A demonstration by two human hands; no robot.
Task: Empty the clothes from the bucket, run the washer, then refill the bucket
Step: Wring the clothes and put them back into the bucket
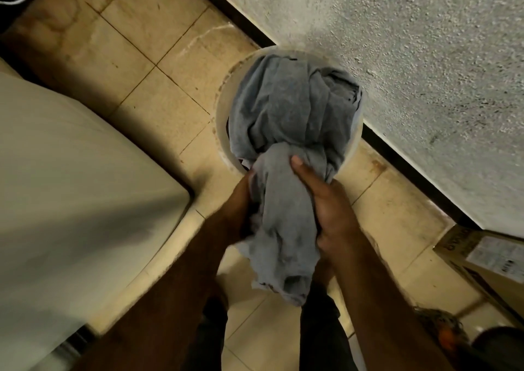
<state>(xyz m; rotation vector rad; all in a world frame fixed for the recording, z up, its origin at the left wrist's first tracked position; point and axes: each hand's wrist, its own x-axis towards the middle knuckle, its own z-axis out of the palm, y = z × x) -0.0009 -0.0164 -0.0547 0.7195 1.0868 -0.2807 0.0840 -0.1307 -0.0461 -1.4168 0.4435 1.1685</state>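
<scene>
Ok so the round white plastic bucket sits on the beige tiled floor, with its far rim pushed right up against the rough plastered wall and the dark skirting strip at the wall's foot. A bunched grey fabric garment fills the bucket's mouth and trails out over the near rim, and that's where both hands have it. The right hand is wrapped round the twisted part, thumb laid across the front. The left hand grips the other side, fingers mostly buried in cloth. The hands are close together, just fabric between them. Left of the bucket there's a strip of bare tile, then the rounded corner of the white washing machine. Right of the bucket, along the wall, a brown cardboard box crowds the floor.
</scene>
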